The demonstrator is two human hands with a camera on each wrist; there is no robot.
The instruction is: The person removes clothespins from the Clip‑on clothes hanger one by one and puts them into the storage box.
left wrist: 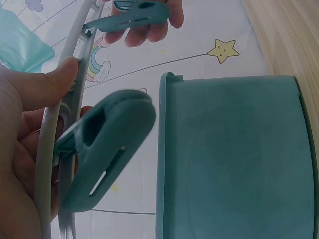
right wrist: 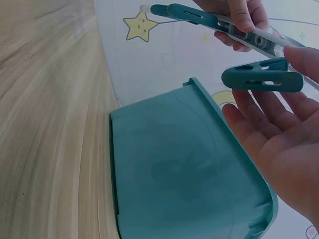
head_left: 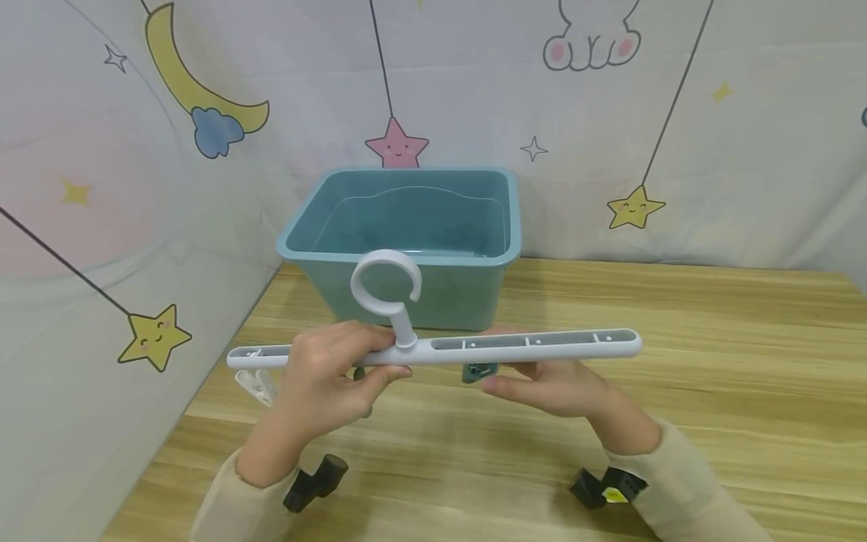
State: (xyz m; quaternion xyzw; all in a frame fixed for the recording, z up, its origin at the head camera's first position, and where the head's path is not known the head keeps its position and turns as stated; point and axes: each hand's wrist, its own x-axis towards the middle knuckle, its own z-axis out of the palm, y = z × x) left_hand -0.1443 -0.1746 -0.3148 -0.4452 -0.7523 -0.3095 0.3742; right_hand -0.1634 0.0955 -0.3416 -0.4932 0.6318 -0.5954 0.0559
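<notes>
My left hand grips the bar of a pale grey clip hanger right beside its round hook, holding it level above the table. Under the bar's right half, my right hand has a teal clothes clip between thumb and fingers. Another teal clip hangs from the bar by the left hand, mostly hidden behind that hand in the head view. A white clip dangles near the hanger's left end.
Behind the hanger stands a teal plastic bin on the wooden table. A white cloth printed with stars and a moon hangs along the back and left. Black devices are worn at both wrists.
</notes>
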